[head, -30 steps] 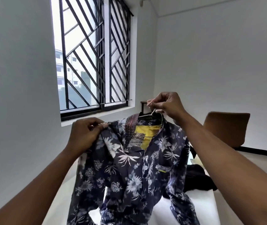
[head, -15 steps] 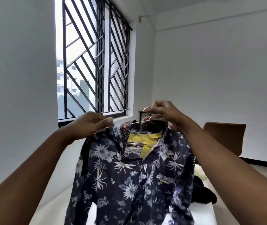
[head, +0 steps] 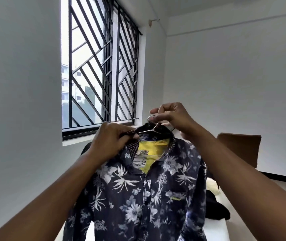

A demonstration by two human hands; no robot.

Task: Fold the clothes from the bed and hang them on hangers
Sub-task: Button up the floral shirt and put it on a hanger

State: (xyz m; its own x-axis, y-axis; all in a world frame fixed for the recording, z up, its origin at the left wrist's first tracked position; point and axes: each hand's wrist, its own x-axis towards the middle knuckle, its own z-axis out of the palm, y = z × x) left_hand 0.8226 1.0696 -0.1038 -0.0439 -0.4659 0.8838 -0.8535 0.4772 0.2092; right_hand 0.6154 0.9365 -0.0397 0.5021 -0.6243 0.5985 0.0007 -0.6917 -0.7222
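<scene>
Now, the left hand (head: 114,141) curls its fingers round the collar (head: 133,151) of the floral shirt (head: 147,197), pinching it against the wire hanger (head: 145,131). Just right of it and a little higher, the right hand (head: 171,117) has its fingers closed on the hanger's hook, so the shirt hangs below both hands with its front facing the person. The step looks like seating the collar. To do it well, I judge the left hand should ease the cloth evenly over the wire while the right hand holds the hook level, so neither shoulder slips off. Beyond the left hand a barred window (head: 100,66) sits in a white wall. Beyond the right hand stands a brown chair (head: 239,148). Below that forearm lies the white bed (head: 217,228), with a dark garment (head: 215,209) on it.
</scene>
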